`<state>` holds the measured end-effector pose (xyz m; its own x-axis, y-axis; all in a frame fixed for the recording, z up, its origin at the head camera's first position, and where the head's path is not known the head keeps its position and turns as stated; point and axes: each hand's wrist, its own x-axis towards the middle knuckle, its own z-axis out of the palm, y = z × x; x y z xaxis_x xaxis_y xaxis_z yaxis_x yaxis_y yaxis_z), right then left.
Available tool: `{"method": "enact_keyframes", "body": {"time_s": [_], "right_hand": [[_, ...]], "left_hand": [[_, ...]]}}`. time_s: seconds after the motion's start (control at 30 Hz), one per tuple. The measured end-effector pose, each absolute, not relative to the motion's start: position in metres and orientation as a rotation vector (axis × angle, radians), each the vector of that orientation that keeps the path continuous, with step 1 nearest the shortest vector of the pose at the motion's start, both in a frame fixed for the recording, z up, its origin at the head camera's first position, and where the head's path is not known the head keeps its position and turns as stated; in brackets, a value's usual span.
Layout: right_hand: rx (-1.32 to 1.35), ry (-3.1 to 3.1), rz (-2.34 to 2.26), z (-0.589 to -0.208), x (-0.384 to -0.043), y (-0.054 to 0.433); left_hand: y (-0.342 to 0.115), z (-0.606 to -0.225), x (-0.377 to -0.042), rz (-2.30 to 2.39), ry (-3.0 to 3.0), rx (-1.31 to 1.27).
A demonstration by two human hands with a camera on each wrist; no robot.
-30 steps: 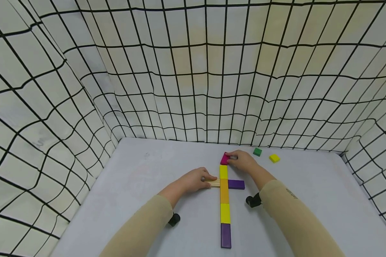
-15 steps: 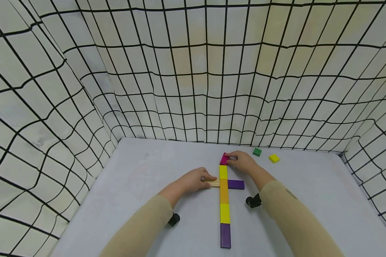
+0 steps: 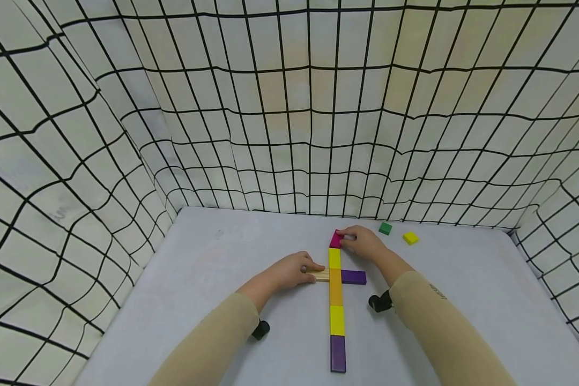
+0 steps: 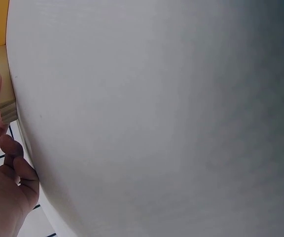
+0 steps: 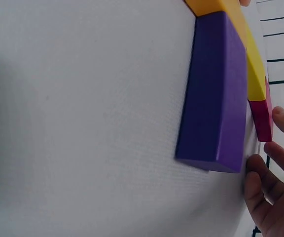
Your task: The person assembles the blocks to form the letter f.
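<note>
A line of flat blocks runs away from me: a purple block (image 3: 338,354), a yellow block (image 3: 337,320), an orange block (image 3: 335,287) and a second yellow block (image 3: 335,258). At its far end a magenta block (image 3: 335,240) sits slightly askew, pinched by my right hand (image 3: 364,242). My left hand (image 3: 291,269) holds a plain wooden block (image 4: 4,84) between thumb and fingers, its end against the orange block's left side. Opposite it, another purple block (image 5: 213,89) sticks out to the right.
A green block (image 3: 385,228) and a loose yellow block (image 3: 411,238) lie near the table's back edge, right of my right hand. Black netting (image 3: 309,145) over pale walls encloses the white table (image 3: 212,241) at the back and sides. Each wrist carries a small black camera (image 3: 380,302).
Both hands keep their places and their holds on the wooden and magenta blocks. The blocks appear only a hair further left in the head view.
</note>
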<state>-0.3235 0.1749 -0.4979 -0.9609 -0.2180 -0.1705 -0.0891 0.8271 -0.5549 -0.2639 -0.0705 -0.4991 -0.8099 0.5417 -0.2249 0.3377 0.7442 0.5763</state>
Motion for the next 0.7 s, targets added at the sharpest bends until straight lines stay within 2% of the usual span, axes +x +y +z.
{"method": "enact_keyframes", "body": {"time_s": [0.47, 0.7], "right_hand": [[-0.224, 2.819, -0.858, -0.485, -0.327, 0.189], [-0.170, 2.846, -0.837, -0.478, -0.326, 0.211]], "left_hand": [[-0.071, -0.500, -0.265, 0.733, 2.562, 0.660], [-0.071, -0.502, -0.265, 0.742, 2.568, 0.675]]}}
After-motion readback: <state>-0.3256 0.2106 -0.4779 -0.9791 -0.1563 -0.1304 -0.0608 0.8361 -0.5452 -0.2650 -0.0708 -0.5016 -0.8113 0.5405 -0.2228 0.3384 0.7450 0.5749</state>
